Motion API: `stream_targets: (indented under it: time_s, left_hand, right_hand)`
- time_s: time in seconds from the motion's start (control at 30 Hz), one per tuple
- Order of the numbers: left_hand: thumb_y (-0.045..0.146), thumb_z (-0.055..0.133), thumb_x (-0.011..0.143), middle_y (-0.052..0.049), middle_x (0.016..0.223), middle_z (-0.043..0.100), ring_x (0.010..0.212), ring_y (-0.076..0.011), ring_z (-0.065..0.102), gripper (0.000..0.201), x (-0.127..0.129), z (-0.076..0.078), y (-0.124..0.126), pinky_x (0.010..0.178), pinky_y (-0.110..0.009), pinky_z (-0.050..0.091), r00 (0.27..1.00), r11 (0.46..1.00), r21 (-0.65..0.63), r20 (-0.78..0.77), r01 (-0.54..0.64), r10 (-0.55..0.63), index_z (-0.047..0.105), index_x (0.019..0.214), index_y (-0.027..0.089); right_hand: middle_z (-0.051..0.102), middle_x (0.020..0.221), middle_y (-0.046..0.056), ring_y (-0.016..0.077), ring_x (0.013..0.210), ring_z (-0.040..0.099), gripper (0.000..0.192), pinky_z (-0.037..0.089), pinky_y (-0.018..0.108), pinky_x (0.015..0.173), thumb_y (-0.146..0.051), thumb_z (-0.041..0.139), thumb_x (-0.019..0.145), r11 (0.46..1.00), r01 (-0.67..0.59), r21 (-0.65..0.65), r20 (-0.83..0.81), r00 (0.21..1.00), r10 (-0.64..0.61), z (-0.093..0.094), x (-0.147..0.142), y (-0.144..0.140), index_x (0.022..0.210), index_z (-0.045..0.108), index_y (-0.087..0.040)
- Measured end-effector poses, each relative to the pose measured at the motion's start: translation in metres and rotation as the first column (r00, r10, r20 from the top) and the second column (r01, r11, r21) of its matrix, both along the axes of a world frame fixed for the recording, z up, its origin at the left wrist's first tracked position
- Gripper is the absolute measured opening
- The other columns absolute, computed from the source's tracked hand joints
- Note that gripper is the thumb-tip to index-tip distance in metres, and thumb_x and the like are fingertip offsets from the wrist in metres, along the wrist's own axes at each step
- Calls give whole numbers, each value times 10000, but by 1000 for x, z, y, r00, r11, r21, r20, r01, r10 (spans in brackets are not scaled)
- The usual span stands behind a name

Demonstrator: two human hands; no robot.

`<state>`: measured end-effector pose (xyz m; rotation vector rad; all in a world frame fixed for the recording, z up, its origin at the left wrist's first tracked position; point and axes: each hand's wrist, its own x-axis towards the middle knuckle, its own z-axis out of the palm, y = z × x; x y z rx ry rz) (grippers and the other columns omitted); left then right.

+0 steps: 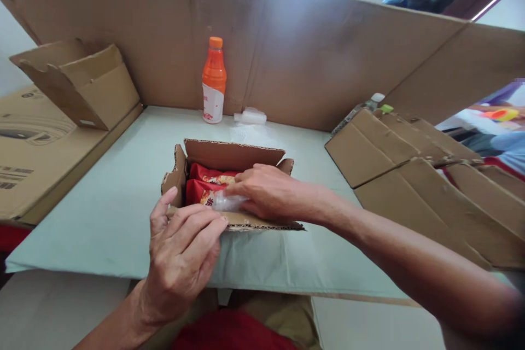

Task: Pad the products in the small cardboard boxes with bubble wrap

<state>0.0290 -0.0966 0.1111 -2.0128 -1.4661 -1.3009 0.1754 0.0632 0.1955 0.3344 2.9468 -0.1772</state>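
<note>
A small cardboard box (233, 154) with raised flaps stands on the table in front of me. Inside lie red packets (199, 188) with printed fronts. My right hand (262, 190) reaches into the box, fingers closed on a clear plastic roll (225, 202) that lies over the packets. Part of the roll and some of the fingertips are hidden. At the near left corner, my left hand (182, 246) rests with its fingers stretched along the front flap and its thumb apart.
An orange-capped bottle (214, 82) stands at the back, beside small clear plastic rolls (251, 116). Cardboard boxes (381, 142) and a clear bottle (375, 100) are on the right. On the left an open box (102, 87) sits on a larger flat box (36, 147). A cardboard wall (311, 60) closes off the back.
</note>
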Motion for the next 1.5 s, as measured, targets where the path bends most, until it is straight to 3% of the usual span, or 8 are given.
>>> stream_targets:
  time_s: [0.33, 0.47, 0.6, 0.77, 0.9, 1.0, 1.23, 1.5]
  left_hand:
    - [25, 717, 786, -135, 1201, 682, 1265, -324, 571, 377, -2, 4, 0, 1160, -631, 324, 989, 986, 85, -6, -145, 146, 681, 1132, 171]
    - [34, 740, 763, -135, 1510, 473, 1380, -317, 476, 696, -14, -16, -17, 1182, -571, 354, 944, 955, 65, 186, -288, 272, 560, 1402, 245]
    - [137, 746, 810, -118, 1464, 525, 1353, -290, 514, 720, -18, -49, -19, 1172, -507, 389, 852, 938, -178, 394, -298, 345, 494, 1471, 270]
    - [228, 756, 818, -118, 1339, 596, 1246, -236, 601, 684, -4, -63, -4, 1094, -415, 481, 615, 962, -195, 740, -193, 273, 475, 1441, 242]
    - [231, 800, 768, -88, 1245, 629, 1005, -180, 690, 674, -11, -63, 0, 906, -327, 569, 482, 935, -208, 812, -288, 329, 506, 1375, 252]
    - [326, 805, 759, -87, 1191, 661, 1007, -203, 688, 569, -27, -68, 3, 868, -323, 579, 438, 924, -372, 818, -94, 373, 572, 1269, 224]
    - [466, 765, 771, -100, 1166, 696, 1019, -227, 688, 495, -4, -71, 35, 904, -351, 573, 504, 864, -477, 793, 162, 342, 617, 1147, 179]
    - [422, 620, 865, 13, 690, 584, 573, -138, 501, 223, 59, -65, 59, 474, -236, 412, 877, 809, -534, 478, 248, 47, 607, 779, 216]
  right_hand:
    - [749, 1135, 57, 207, 1012, 684, 337, 487, 318, 842, -120, 627, 901, 994, 16, -107, -147, 989, -31, 4, 16, 7, 1213, 697, -226]
    - [738, 1158, 60, 214, 1094, 673, 206, 502, 366, 977, -221, 603, 954, 939, 327, -109, -652, 689, -316, 3, 88, -3, 1130, 712, -228]
    - [761, 1047, 44, 207, 950, 710, 176, 564, 349, 890, -322, 657, 920, 765, 563, -312, -675, 435, -595, -43, 148, -21, 1066, 719, -245]
    - [710, 1214, 104, 241, 988, 704, 433, 601, 388, 836, -358, 660, 885, 678, 504, -535, -472, 487, -735, -108, 149, -38, 1301, 620, -247]
    - [606, 1387, 145, 284, 1200, 622, 638, 554, 440, 970, -424, 683, 883, 693, 367, -621, -453, 553, -699, -130, 120, -31, 1453, 479, -225]
    - [582, 1409, 158, 300, 1266, 568, 671, 489, 466, 1049, -485, 668, 895, 720, 269, -640, -501, 564, -656, -137, 98, -19, 1465, 455, -202]
    - [682, 1189, 138, 282, 1022, 645, 512, 562, 370, 776, -476, 651, 896, 667, 456, -589, -506, 436, -744, -130, 121, -11, 1313, 584, -187]
    - [745, 1059, 132, 337, 990, 701, 413, 578, 442, 841, -547, 650, 858, 459, 744, -486, -528, 169, -832, -150, 236, -77, 1082, 689, -203]
